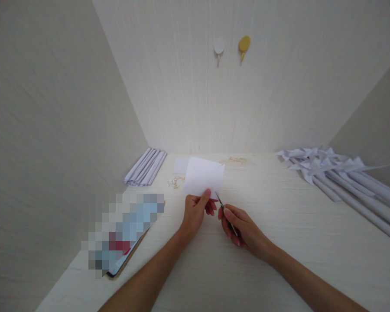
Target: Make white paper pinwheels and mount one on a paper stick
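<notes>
My left hand (196,210) pinches a white square sheet of paper (204,175) at its lower edge, thumb on top and fingers beneath. A short slit or crease shows near the sheet's upper right corner. In my right hand (242,225) is a slim pair of scissors (230,223), its pointed tip just beside the paper's lower right corner; I cannot tell whether the blades touch the paper. Behind the held sheet, another piece of white paper (181,165) lies on the table. Small pins (174,182) are scattered left of the held sheet.
Rolled paper sticks (146,167) lie stacked at the back left. Paper pinwheels on sticks (338,173) are piled at the right. A phone-like device (130,255), partly blurred, rests at the left. More small pins (238,160) lie near the back wall, which bears a white hook (219,45) and a yellow hook (244,44).
</notes>
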The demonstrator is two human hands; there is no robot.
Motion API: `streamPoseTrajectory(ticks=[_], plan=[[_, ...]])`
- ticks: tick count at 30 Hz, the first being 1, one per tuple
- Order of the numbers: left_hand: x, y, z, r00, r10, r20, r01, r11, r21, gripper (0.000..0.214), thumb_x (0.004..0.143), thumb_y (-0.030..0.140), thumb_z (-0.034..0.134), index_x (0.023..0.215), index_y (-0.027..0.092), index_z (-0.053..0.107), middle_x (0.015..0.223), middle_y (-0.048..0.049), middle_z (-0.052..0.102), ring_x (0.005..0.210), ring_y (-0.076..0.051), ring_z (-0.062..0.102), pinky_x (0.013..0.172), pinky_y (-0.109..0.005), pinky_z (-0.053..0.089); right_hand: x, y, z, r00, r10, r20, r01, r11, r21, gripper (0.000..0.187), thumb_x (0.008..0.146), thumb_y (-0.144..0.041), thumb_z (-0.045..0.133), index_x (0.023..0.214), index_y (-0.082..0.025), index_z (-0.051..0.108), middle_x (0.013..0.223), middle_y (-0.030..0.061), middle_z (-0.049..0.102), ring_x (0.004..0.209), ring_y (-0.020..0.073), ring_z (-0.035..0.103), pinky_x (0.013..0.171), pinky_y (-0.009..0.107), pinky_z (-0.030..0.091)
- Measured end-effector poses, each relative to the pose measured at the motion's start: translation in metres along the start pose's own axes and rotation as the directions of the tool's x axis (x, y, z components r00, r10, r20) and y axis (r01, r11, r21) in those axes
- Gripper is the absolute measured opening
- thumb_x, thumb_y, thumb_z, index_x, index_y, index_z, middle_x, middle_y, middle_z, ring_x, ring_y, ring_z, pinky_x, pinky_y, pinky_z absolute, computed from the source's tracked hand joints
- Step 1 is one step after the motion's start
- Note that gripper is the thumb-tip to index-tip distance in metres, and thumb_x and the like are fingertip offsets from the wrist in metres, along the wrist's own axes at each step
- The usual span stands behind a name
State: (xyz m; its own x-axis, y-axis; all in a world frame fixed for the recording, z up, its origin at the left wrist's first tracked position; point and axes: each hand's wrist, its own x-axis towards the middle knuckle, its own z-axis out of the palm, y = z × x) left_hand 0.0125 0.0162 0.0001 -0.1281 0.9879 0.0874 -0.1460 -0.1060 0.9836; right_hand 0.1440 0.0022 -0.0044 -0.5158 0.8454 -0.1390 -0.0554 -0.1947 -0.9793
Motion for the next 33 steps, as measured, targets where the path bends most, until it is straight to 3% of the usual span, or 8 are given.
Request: streamPoseTrajectory(ticks=[33], plan=[[-0.0013,0.0034,0.0008,1.0,-0.014,-0.011,0.015,0.999,0.032,0.045,0.063,0.052,0.056,0.041,0.012,0.058,0.037,-0.0028,0.052,0.034,-0.008,0.042,0.038,-0.022,0.033,0.0017,0.0027,-0.0008,1.0,-0.006,-0.003,0.005,1.0,-0.028,0.032,0.077,-0.048,0.042,0.068,-0.017,0.044,0.039,-0.0093,0.041,0.024,0.0016,0.025,0.024,0.014,0.018]])
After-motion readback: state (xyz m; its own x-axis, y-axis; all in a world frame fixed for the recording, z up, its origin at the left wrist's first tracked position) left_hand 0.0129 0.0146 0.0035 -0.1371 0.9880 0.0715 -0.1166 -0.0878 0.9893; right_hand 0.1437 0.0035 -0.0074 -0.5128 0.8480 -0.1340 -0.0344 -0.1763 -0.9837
